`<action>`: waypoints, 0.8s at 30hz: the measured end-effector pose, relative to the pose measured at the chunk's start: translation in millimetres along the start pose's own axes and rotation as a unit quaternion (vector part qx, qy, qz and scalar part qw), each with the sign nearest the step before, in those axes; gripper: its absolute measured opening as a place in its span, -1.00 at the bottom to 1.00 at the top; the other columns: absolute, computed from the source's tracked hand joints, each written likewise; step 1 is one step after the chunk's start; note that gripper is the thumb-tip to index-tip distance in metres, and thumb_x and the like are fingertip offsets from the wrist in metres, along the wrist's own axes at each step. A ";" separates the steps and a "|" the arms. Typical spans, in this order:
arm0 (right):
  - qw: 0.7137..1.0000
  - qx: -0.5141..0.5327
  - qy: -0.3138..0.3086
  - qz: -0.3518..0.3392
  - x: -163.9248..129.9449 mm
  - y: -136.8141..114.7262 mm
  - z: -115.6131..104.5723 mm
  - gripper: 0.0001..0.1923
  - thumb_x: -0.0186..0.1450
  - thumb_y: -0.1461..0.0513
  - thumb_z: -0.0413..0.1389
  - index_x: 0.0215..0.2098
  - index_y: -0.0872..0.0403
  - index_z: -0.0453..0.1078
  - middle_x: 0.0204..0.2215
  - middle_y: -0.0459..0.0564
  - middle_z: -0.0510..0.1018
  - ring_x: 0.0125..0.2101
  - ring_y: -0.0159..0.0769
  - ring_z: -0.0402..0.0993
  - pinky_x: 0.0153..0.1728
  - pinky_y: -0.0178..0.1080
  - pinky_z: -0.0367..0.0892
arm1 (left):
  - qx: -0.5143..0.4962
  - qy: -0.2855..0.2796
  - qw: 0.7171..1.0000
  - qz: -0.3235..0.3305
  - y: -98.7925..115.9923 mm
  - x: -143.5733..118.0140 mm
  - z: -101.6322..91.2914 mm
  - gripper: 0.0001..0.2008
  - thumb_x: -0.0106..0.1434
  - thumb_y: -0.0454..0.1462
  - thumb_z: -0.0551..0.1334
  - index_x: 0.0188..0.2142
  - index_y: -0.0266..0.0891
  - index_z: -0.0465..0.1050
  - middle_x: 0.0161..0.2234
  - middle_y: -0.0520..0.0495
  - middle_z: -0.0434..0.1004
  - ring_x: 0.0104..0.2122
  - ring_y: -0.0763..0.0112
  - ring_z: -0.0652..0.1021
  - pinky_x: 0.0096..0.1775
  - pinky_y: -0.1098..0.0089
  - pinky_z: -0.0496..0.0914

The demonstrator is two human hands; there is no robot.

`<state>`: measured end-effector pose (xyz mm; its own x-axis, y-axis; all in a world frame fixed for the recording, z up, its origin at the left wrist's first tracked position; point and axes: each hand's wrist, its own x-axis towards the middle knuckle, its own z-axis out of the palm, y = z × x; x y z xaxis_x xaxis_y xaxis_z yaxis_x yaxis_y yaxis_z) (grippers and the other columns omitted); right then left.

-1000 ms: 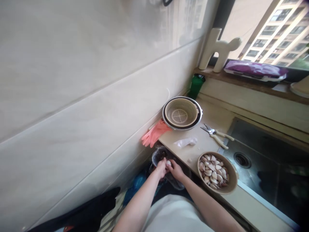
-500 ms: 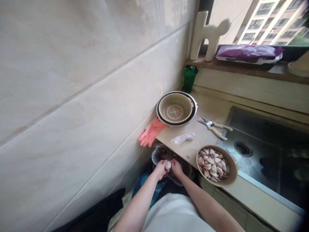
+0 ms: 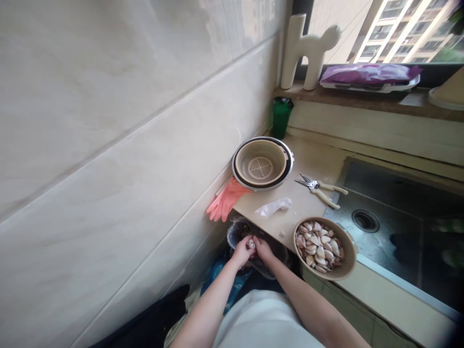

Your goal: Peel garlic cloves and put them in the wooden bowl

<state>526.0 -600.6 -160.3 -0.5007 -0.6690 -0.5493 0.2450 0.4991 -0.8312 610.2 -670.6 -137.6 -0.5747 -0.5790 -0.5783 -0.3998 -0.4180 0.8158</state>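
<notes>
Between my two hands is a whitish garlic bulb [image 3: 251,244], partly covered by my fingers. My left hand [image 3: 242,252] is closed around it from the left. From the right, my right hand [image 3: 263,250] presses its fingers against the same bulb. Both hands are over a bin lined with a clear bag [image 3: 235,232], below the counter edge, with dark scraps inside. To the right, on the counter by the sink, a tan bowl [image 3: 346,266] is filled with loose garlic cloves [image 3: 321,244].
On the counter [image 3: 250,209] lie a crumpled clear bag [image 3: 274,207] and open cream-handled scissors [image 3: 321,188]. A tan strainer [image 3: 261,162] sits in a dark metal-rimmed bowl. A pink rubber glove [image 3: 226,199] hangs off the edge. The sink [image 3: 387,232] is at right, a green cup [image 3: 282,118] behind.
My right hand has closed in on the garlic bulb, its fingers now meeting my left hand and covering more of it. The view has shifted slightly.
</notes>
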 end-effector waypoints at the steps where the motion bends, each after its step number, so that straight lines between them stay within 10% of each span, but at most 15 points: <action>1: 1.000 0.001 0.006 0.001 1.5 -0.8 0.6 -0.60 0.28 0.07 -0.15 -0.31 0.14 0.42 -0.35 0.07 0.55 -0.30 -0.24 0.47 -0.28 -0.26 0.32 | 0.015 0.004 1.000 0.011 -0.2 -0.3 -0.7 -0.48 -0.15 -0.52 0.32 -0.13 -0.21 0.42 -0.33 -0.04 0.50 -0.45 0.42 0.45 -0.42 0.46 0.37; 9: 0.999 0.036 0.003 0.028 -1.8 -4.7 0.2 -0.62 0.25 0.07 -0.13 -0.38 0.12 0.42 -0.41 0.03 0.54 -0.36 -0.26 0.45 -0.37 -0.27 0.30 | 0.129 0.053 0.986 0.092 0.3 -9.6 -2.1 -0.60 -0.18 -0.47 0.34 -0.31 -0.20 0.33 -0.45 0.05 0.42 -0.44 0.43 0.40 -0.35 0.48 0.24; 14: 0.995 0.070 -0.053 0.040 -6.0 -5.8 0.2 -0.68 0.11 0.03 0.07 -0.47 0.14 0.42 -0.64 -0.09 0.44 -0.64 -0.39 0.30 -0.62 -0.35 0.16 | 0.103 0.121 0.986 0.056 -3.5 -12.7 2.4 -0.65 -0.14 -0.48 0.31 -0.35 -0.18 0.29 -0.53 0.11 0.32 -0.49 0.43 0.37 -0.36 0.48 0.19; 24: 0.995 0.074 -0.016 0.069 3.3 -7.8 0.5 -0.85 0.10 0.23 0.02 -0.56 0.11 0.35 -0.61 -0.06 0.47 -0.55 -0.33 0.38 -0.51 -0.32 0.26 | 0.012 0.126 0.991 0.044 -2.1 -23.9 7.5 -0.55 -0.25 -0.43 0.39 -0.33 -0.16 0.30 -0.44 0.07 0.42 -0.39 0.39 0.43 -0.30 0.48 0.28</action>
<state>522.9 -607.0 -155.7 -0.4270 -0.6187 -0.6594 0.4301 0.5025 -0.7500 619.5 -650.7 -125.5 -0.4124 -0.7700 -0.4868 -0.3747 -0.3437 0.8611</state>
